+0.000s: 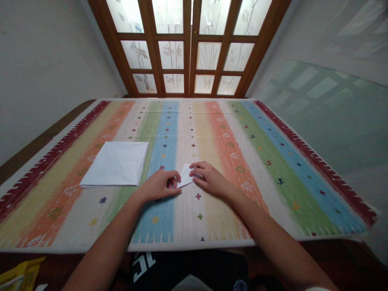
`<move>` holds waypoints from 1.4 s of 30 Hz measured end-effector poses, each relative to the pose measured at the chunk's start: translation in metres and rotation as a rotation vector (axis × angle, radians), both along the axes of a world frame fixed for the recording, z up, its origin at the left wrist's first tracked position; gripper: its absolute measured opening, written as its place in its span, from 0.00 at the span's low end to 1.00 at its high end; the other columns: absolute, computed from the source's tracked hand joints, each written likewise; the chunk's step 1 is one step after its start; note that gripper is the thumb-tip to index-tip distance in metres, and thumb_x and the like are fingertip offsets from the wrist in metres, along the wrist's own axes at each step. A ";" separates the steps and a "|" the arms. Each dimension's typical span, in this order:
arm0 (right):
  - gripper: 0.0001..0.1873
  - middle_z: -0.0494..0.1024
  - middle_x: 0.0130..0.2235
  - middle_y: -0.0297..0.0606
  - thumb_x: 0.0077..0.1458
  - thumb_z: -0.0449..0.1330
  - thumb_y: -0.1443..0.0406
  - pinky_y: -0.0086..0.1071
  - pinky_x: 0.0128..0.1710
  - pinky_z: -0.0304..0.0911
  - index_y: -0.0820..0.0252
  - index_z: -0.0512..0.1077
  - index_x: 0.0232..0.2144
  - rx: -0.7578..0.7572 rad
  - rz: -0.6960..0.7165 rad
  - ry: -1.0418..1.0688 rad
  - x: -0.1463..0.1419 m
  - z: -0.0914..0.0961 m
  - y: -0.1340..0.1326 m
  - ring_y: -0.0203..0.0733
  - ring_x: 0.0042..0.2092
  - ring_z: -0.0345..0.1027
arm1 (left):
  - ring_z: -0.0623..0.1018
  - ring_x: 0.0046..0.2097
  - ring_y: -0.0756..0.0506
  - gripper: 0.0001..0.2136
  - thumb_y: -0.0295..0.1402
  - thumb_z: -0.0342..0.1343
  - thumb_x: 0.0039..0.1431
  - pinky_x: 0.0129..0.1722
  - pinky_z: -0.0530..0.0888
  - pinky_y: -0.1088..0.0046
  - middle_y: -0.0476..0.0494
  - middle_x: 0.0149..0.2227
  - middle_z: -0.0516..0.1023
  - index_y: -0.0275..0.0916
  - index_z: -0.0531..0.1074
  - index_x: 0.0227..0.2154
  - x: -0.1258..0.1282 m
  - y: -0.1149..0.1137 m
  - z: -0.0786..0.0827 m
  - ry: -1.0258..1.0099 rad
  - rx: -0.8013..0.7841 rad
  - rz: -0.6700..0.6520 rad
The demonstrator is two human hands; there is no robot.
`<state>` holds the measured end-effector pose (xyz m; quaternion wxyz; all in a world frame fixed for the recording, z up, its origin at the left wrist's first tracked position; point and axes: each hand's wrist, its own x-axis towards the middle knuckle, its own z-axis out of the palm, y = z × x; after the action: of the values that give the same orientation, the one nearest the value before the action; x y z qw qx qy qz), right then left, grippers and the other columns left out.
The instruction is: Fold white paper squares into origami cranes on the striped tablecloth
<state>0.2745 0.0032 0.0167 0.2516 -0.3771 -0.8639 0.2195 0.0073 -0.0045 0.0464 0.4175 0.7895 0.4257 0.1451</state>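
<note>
The left hand (159, 184) pinches the left end of a small white paper (186, 173) and the right hand (209, 177) grips its right side, just beside each other. The paper is in from the middle of the cloth-covered bench's (257, 141) front edge; a white stack of sheets (115, 163) lies between it and the left edge.

Small white paper piece (185, 174): partly hidden by bare left hand (160, 184) and bare right hand (209, 178).
Flat yellow object (22, 274): cut off at lower-left corner.
</note>
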 end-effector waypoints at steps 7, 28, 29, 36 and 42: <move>0.07 0.80 0.56 0.46 0.66 0.63 0.70 0.48 0.61 0.67 0.56 0.81 0.42 0.006 -0.004 -0.003 0.000 -0.001 0.000 0.49 0.57 0.72 | 0.79 0.29 0.46 0.09 0.38 0.61 0.60 0.34 0.70 0.71 0.48 0.26 0.81 0.39 0.79 0.38 0.005 0.000 -0.005 0.027 -0.020 0.124; 0.07 0.79 0.57 0.47 0.66 0.63 0.70 0.48 0.61 0.66 0.56 0.81 0.42 -0.017 0.004 0.001 0.001 -0.001 0.001 0.49 0.57 0.72 | 0.77 0.30 0.45 0.06 0.36 0.65 0.54 0.34 0.68 0.70 0.48 0.27 0.80 0.38 0.79 0.31 0.010 -0.001 -0.005 0.138 -0.082 0.301; 0.07 0.79 0.57 0.47 0.66 0.63 0.70 0.48 0.61 0.66 0.56 0.81 0.42 -0.019 0.004 0.004 0.000 -0.001 0.001 0.49 0.57 0.72 | 0.77 0.32 0.45 0.06 0.36 0.65 0.54 0.35 0.68 0.69 0.47 0.30 0.81 0.39 0.80 0.32 0.010 -0.002 -0.006 0.137 -0.029 0.277; 0.08 0.78 0.57 0.46 0.65 0.65 0.70 0.49 0.62 0.66 0.55 0.81 0.45 -0.046 -0.026 0.030 0.000 -0.003 0.001 0.49 0.58 0.71 | 0.77 0.39 0.43 0.09 0.31 0.61 0.60 0.45 0.72 0.65 0.42 0.40 0.81 0.42 0.84 0.41 0.006 -0.004 -0.008 0.131 0.133 0.118; 0.18 0.75 0.60 0.46 0.59 0.72 0.68 0.53 0.63 0.64 0.52 0.80 0.51 -0.036 -0.154 -0.009 0.003 -0.010 0.003 0.53 0.61 0.68 | 0.77 0.41 0.42 0.13 0.30 0.64 0.57 0.47 0.73 0.63 0.41 0.43 0.81 0.39 0.82 0.45 0.004 -0.002 -0.008 0.152 0.097 0.124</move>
<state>0.2771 0.0064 0.0064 0.2571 -0.4479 -0.8294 0.2132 0.0116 -0.0070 0.0380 0.3356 0.7897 0.4967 0.1306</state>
